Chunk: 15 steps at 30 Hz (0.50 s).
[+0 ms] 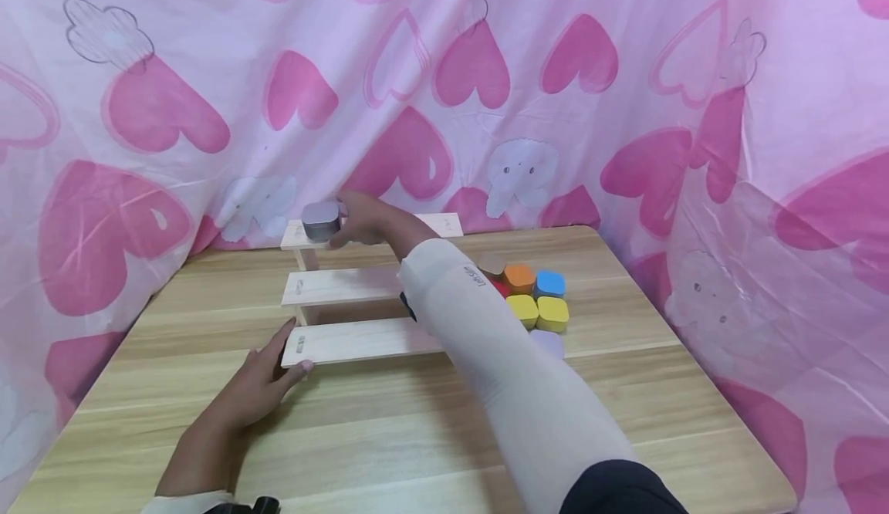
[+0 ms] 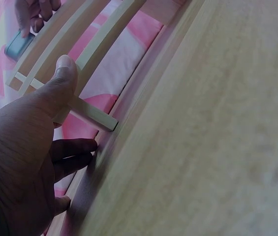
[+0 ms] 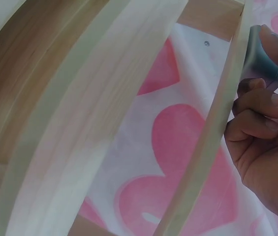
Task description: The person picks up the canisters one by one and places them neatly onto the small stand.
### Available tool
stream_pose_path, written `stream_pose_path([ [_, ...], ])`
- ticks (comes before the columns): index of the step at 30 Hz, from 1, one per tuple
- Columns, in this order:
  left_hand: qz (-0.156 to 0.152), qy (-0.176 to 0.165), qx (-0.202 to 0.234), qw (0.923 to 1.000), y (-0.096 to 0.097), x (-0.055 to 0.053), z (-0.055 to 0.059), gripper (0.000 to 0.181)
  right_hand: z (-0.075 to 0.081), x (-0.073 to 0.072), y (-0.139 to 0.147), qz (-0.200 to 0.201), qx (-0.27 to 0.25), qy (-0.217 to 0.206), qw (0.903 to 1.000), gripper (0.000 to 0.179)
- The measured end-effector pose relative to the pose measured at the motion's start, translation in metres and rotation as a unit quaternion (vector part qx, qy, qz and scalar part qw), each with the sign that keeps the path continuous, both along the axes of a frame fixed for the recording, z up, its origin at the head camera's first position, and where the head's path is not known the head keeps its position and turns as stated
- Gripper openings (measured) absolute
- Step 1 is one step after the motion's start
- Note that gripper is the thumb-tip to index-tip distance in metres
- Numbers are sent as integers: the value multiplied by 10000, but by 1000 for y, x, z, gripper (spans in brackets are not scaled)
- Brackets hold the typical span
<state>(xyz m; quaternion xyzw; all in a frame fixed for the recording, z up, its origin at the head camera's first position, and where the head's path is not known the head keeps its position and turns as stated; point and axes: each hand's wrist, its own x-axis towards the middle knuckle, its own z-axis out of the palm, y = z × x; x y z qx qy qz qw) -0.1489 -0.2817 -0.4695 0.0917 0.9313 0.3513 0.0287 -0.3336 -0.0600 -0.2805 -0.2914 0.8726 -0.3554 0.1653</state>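
A pale wooden rack [image 1: 354,287] with three stepped planks stands on the table. At the left end of its top plank, my right hand [image 1: 371,221] pinches a grey block with rounded corners [image 1: 321,222]. The same block [image 3: 262,61] shows between thumb and fingers in the right wrist view. Lower down, my left hand [image 1: 258,389] grips the left end of the front plank. Its thumb [image 2: 64,73] lies along the plank's front side, and the other fingers are around the end, near the tabletop.
Right of the rack sit several coloured blocks: orange [image 1: 518,277], blue [image 1: 550,283], yellow [image 1: 552,314], lilac [image 1: 547,343], a partly hidden red one and a brownish one. My right forearm crosses over the rack's right part. A pink heart-print curtain [image 1: 299,89] hangs behind the wooden table [image 1: 375,429].
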Motion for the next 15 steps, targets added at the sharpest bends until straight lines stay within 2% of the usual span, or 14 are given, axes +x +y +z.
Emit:
stream_pose_path([
  [4,59,-19,-59,10000,0,1,-1,93,-2,-1,8,-73,309,307,9990,96],
  [7,41,-21,-54,10000,-1,1,-2,92,-3,-2,16,-70,515,572,9970,102],
  [11,-4,-4,-18,10000,-2,-1,-3,93,-5,-1,30,-181,696,787,9943,99],
  [15,-17,-8,-45,10000,-1,-2,-4,93,-8,4,47,-320,638,871,9936,97],
])
